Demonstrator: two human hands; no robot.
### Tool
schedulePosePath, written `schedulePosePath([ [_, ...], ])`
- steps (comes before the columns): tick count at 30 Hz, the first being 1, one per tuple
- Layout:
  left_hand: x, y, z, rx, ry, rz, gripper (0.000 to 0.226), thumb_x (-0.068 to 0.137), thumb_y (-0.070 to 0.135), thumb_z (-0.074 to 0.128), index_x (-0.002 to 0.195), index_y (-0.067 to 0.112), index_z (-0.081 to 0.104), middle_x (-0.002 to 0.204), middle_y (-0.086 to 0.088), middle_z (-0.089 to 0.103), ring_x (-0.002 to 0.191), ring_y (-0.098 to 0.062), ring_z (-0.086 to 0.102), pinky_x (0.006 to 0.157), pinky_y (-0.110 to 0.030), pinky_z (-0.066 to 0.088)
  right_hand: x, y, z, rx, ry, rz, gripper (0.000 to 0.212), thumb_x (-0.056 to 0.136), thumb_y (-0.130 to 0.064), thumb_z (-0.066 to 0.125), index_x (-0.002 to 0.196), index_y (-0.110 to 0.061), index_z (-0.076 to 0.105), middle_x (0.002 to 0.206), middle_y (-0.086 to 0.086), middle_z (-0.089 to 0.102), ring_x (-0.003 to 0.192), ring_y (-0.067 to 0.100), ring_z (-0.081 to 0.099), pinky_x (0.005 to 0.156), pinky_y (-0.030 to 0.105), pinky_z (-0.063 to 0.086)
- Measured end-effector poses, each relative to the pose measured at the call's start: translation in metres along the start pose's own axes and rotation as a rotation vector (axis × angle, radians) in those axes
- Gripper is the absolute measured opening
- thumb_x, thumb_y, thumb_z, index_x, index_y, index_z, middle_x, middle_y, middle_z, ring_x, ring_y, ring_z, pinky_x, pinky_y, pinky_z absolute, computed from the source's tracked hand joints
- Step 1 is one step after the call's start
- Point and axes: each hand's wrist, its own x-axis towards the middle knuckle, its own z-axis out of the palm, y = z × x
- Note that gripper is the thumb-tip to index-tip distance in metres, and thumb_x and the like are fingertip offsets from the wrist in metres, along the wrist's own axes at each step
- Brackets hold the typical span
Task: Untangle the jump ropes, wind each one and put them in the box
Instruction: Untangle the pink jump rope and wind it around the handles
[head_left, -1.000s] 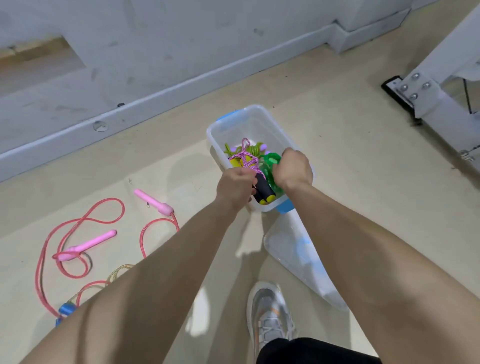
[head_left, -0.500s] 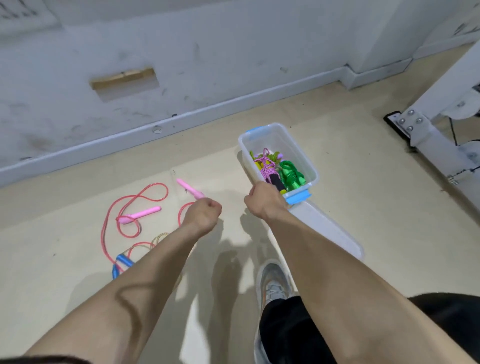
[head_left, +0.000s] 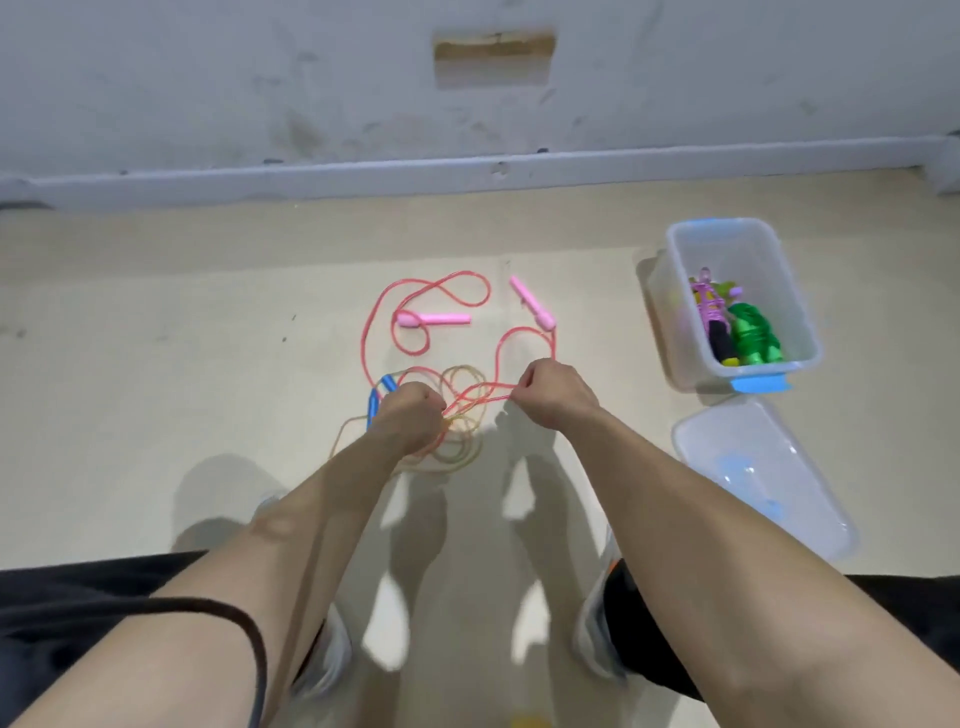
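Nearest: two shoes, one (head_left: 327, 660) under my left forearm and one (head_left: 597, 639) under my right, both on the floor (head_left: 156, 364).

Left grip (head_left: 408, 415): fingers curled shut on the tangle (head_left: 460, 410) where two ropes cross. Right grip (head_left: 556, 395): thumb and fingers pinched on strands of the pink rope (head_left: 374, 312), drawn taut between the two grips.

Ropes on the floor, count two. The yellow rope (head_left: 457, 454) lies looped under and just beyond my left grip; its two blue handles (head_left: 375, 397) lie together, just left of that grip. The pink rope runs farther out in open loops; its two pink handles lie apart, one (head_left: 434, 318) inside a loop, one (head_left: 532, 309) to its right.

To the right, one clear lid (head_left: 763, 478) lies flat on the floor. Just beyond it stands one clear box (head_left: 675, 291), open. Inside I count one green bundle (head_left: 750, 338) and one pink braided bundle (head_left: 711, 312) side by side; more behind them, which I cannot make out.

Farthest: the wall (head_left: 260, 78).
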Motion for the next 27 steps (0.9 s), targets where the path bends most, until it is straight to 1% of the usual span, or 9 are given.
schedulePosePath([
  [1,0.006,-0.011,-0.002,0.016,0.007,-0.015,0.026,0.091,0.004,0.047,0.093,0.013,0.072,0.095,-0.004,0.067,0.094,-0.027,0.063,0.082,-0.032,0.052,0.008,-0.003,0.010,-0.003,-0.020,0.001,0.017,0.084,-0.022,0.052,0.091,-0.014,0.065,0.092,0.004,0.068,0.091,0.028,0.064,0.077,0.035,0.055],
  [3,0.020,-0.032,-0.002,0.043,0.020,-0.048,0.030,0.093,0.008,0.047,0.107,0.013,0.073,0.110,-0.002,0.069,0.106,-0.023,0.062,0.084,-0.029,0.045,0.023,-0.005,0.028,-0.006,-0.050,-0.012,0.018,0.087,-0.022,0.053,0.097,-0.014,0.066,0.096,0.004,0.067,0.093,0.027,0.063,0.082,0.037,0.055],
  [6,0.043,-0.061,0.005,0.071,0.020,-0.104,0.026,0.094,0.015,0.048,0.109,0.017,0.069,0.114,-0.001,0.068,0.099,-0.021,0.059,0.080,-0.028,0.041,0.046,-0.006,0.055,-0.043,-0.084,-0.028,0.013,0.085,-0.017,0.049,0.086,-0.016,0.062,0.085,0.002,0.065,0.086,0.028,0.063,0.074,0.035,0.052],
  [8,0.057,-0.072,0.009,0.077,0.034,-0.142,0.022,0.095,0.015,0.048,0.109,0.018,0.064,0.110,-0.002,0.067,0.094,-0.020,0.056,0.078,-0.029,0.041,0.065,-0.007,0.071,-0.066,-0.114,-0.013,0.016,0.083,-0.015,0.048,0.090,-0.017,0.063,0.084,0.003,0.066,0.084,0.028,0.065,0.073,0.035,0.054],
  [12,0.096,-0.082,0.014,0.089,0.069,-0.205,0.021,0.095,0.015,0.048,0.113,0.017,0.059,0.108,-0.003,0.065,0.092,-0.021,0.057,0.075,-0.031,0.043,0.113,-0.017,0.088,-0.031,-0.055,-0.037,0.036,0.086,-0.014,0.053,0.120,-0.018,0.064,0.117,0.008,0.064,0.095,0.030,0.067,0.084,0.043,0.058],
  [15,0.129,-0.086,0.013,0.034,0.103,-0.208,0.025,0.094,0.014,0.050,0.116,0.018,0.061,0.117,-0.005,0.065,0.100,-0.024,0.059,0.082,-0.032,0.046,0.157,-0.033,0.089,-0.178,0.034,-0.165,0.044,0.098,-0.017,0.047,0.142,-0.019,0.050,0.145,0.008,0.044,0.128,0.032,0.049,0.102,0.043,0.045],
  [17,0.147,-0.087,0.010,-0.029,0.130,-0.204,0.027,0.093,0.014,0.051,0.118,0.018,0.061,0.119,-0.005,0.064,0.105,-0.024,0.059,0.088,-0.032,0.047,0.185,-0.050,0.087,-0.296,0.138,-0.273,0.046,0.103,-0.018,0.042,0.148,-0.018,0.042,0.153,0.006,0.038,0.135,0.033,0.040,0.105,0.044,0.040],
  [21,0.171,-0.090,0.006,-0.101,0.169,-0.182,0.022,0.095,0.017,0.051,0.114,0.020,0.062,0.113,0.001,0.064,0.102,-0.019,0.058,0.086,-0.030,0.047,0.234,-0.079,0.097,-0.351,0.170,-0.345,0.058,0.096,-0.017,0.051,0.150,-0.024,0.032,0.150,0.003,0.046,0.134,0.033,0.040,0.099,0.047,0.043],
  [27,0.175,-0.098,-0.002,-0.126,0.176,-0.183,0.017,0.095,0.018,0.050,0.100,0.025,0.065,0.102,0.002,0.066,0.093,-0.020,0.064,0.085,-0.037,0.056,0.225,-0.073,0.116,-0.422,0.161,-0.271,0.052,0.082,-0.010,0.066,0.130,-0.019,0.047,0.120,0.010,0.052,0.110,0.031,0.052,0.085,0.040,0.047],
])
